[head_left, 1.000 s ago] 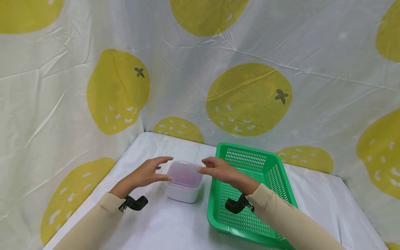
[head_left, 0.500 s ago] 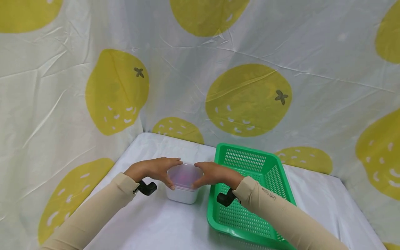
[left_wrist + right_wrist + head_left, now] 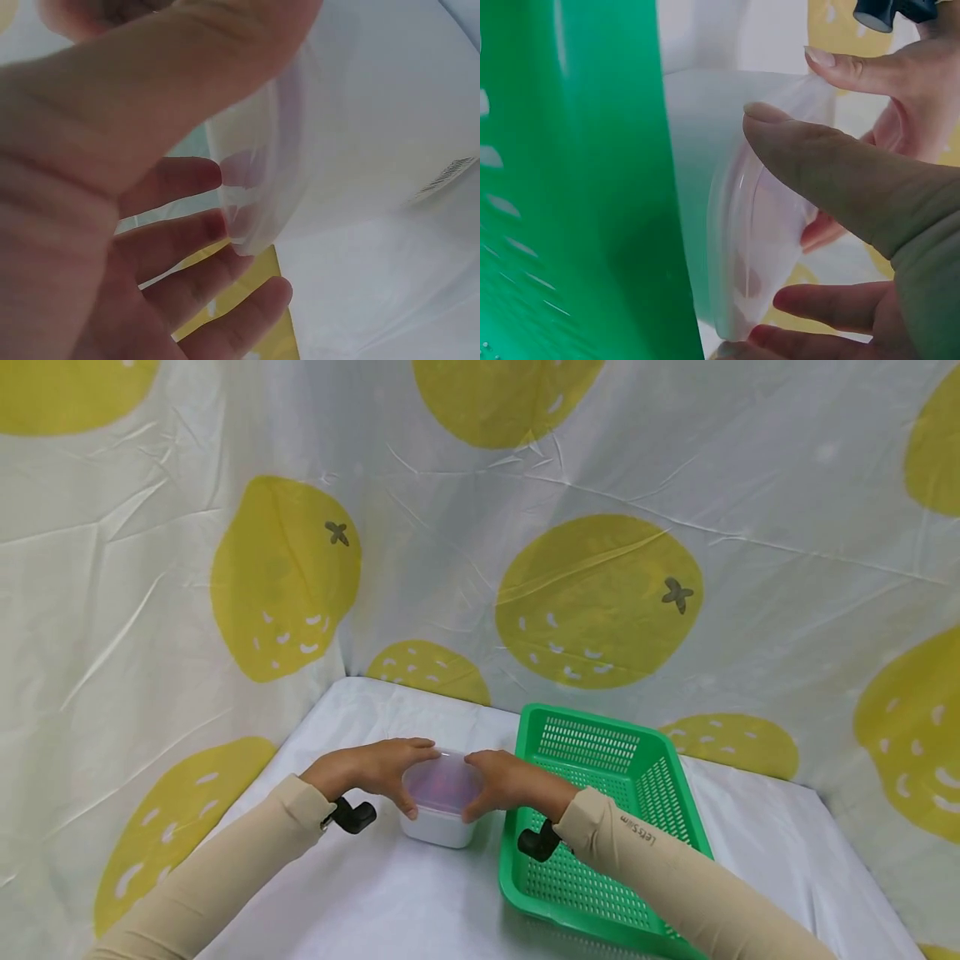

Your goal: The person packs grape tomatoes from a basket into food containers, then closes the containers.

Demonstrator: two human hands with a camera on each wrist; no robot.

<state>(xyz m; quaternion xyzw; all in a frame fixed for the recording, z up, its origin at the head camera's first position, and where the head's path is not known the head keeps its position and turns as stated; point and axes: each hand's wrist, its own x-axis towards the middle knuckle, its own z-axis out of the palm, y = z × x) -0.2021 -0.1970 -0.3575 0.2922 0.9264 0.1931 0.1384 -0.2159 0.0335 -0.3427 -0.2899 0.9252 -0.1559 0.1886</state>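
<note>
A small white plastic food container (image 3: 438, 832) stands on the white cloth, topped by a translucent purplish lid (image 3: 442, 783). Something pinkish shows faintly through the lid. My left hand (image 3: 378, 767) holds the lid's left side, thumb at the near edge and fingers at the far edge. On the right side, my right hand (image 3: 510, 778) grips it the same way. In the left wrist view, fingertips touch the rim of the lid (image 3: 251, 225), and a barcode label (image 3: 446, 180) shows on the container. The right wrist view shows the right thumb (image 3: 802, 150) across the lid's near edge.
Close by on the right is a green perforated plastic basket (image 3: 510, 852), under the right forearm. White cloth (image 3: 360, 902) covers the table. Lemon-printed sheets (image 3: 427, 568) hang behind and at the sides. A small black camera (image 3: 354, 816) sits on each wrist.
Both hands have closed in from either side of the container, and their thumbs and fingers have come onto the lid. Over the last half second they have barely moved.
</note>
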